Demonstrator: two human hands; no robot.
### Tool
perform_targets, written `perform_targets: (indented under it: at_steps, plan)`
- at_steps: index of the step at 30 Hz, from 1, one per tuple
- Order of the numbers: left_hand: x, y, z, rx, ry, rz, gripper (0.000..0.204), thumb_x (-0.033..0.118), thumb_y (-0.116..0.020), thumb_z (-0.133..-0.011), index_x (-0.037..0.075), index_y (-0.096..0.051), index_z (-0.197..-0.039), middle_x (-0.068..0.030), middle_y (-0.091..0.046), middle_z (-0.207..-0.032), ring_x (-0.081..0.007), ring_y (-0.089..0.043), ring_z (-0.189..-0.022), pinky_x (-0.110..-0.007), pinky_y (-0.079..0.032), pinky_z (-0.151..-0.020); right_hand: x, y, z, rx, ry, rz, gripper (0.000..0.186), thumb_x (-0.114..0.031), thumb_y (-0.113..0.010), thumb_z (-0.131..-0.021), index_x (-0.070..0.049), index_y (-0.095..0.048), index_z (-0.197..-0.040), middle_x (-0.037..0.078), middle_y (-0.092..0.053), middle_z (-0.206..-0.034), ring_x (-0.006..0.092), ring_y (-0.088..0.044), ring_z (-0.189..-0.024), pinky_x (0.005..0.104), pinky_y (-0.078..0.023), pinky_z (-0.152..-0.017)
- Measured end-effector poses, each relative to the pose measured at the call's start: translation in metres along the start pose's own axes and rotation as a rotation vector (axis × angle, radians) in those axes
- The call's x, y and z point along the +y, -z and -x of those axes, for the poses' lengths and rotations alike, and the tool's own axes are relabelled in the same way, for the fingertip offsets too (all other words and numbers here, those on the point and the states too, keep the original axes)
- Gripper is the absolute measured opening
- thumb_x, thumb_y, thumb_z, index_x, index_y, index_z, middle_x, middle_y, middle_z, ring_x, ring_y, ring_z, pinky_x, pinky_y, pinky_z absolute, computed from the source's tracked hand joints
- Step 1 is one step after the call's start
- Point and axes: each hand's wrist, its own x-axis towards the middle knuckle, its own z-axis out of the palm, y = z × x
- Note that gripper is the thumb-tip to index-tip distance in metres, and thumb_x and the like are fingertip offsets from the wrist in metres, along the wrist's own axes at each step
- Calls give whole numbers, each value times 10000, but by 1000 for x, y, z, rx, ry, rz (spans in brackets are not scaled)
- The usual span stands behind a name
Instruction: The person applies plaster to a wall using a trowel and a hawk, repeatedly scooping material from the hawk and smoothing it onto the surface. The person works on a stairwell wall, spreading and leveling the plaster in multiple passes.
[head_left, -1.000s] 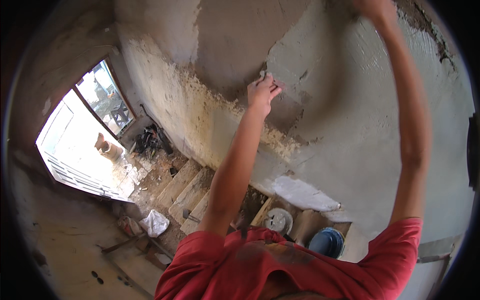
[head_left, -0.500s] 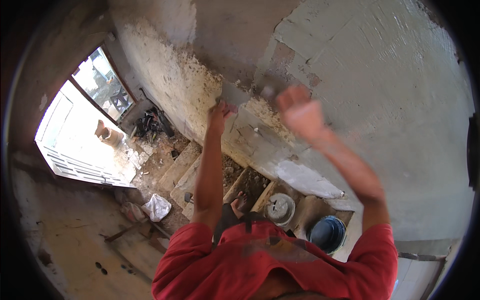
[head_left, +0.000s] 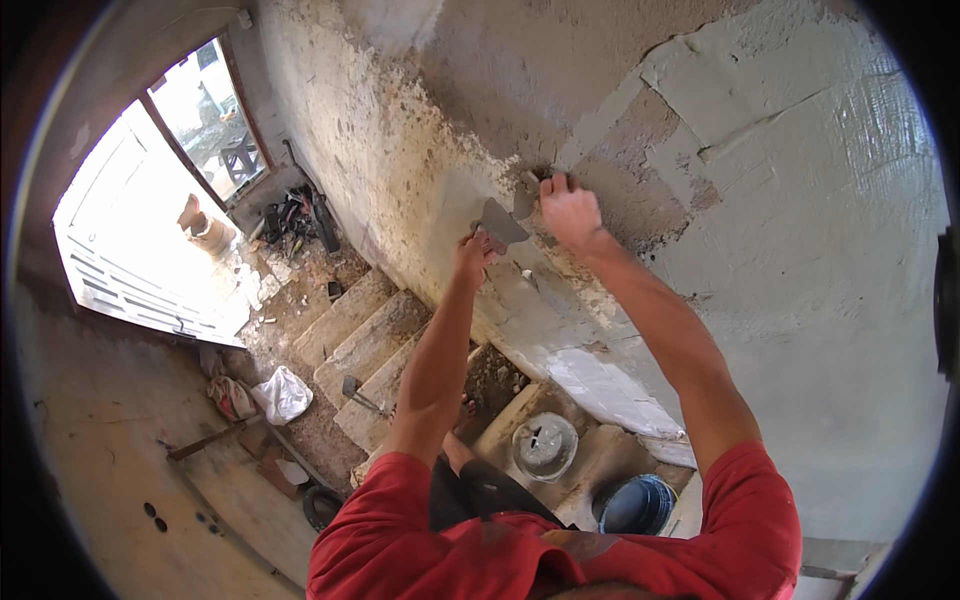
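Note:
In my left hand (head_left: 474, 254) is a putty knife (head_left: 504, 223) with a wide grey blade, held out close to the wall. My right hand (head_left: 570, 213) is just right of the blade, its fingers curled at the wall along the edge of a rough brown patch (head_left: 630, 185). Something small, partly light and partly dark, shows at those fingertips, too hidden to name. To the right, smooth grey plaster (head_left: 800, 200) covers the wall. The wall's left part (head_left: 390, 150) is worn, yellowish and crumbling.
Concrete steps (head_left: 365, 335) descend to the left toward an open doorway (head_left: 140, 250). By my legs are a grey-smeared bucket (head_left: 545, 447) and a dark blue bucket (head_left: 637, 504). A white bag (head_left: 283, 395) and a wooden strip (head_left: 212, 440) lie at lower left.
My right hand, blurred and raised before, has moved slightly left and is now at the wall. My left hand has moved right with the putty knife. The whole view has shifted.

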Motion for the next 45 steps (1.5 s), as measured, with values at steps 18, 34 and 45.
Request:
perform_targets:
  at_steps: [18,34,45]
  plan:
    - [11,-22,-1,-18,-8,-95,315,254,-533,-1094,-48,-619,-1117,-163,-706,-1019,-265,-706,-917,-407,-579,-849,194,370,-48,429,-272,311,187,-217,-617,-930,-34,-656,-931,180,-687,-903,395,-692,-796,484,-555,-691]
    - [53,-186,164,-91,-170,293,266,182,-584,-1070,-80,-619,-1104,-170,-691,-975,-260,-712,-874,-378,-616,-786,104,324,65,259,166,281,180,-88,-692,-698,-67,-605,-853,79,-579,-840,225,-644,-758,348,-524,-448]
    - [99,-253,187,-49,-125,66,229,150,-569,-1077,-50,-670,-1123,-89,-674,-918,-168,-657,-797,-338,-612,-739,155,301,35,193,-53,377,175,-105,-635,-821,-30,-638,-979,118,-641,-945,298,-714,-909,392,-607,-540]
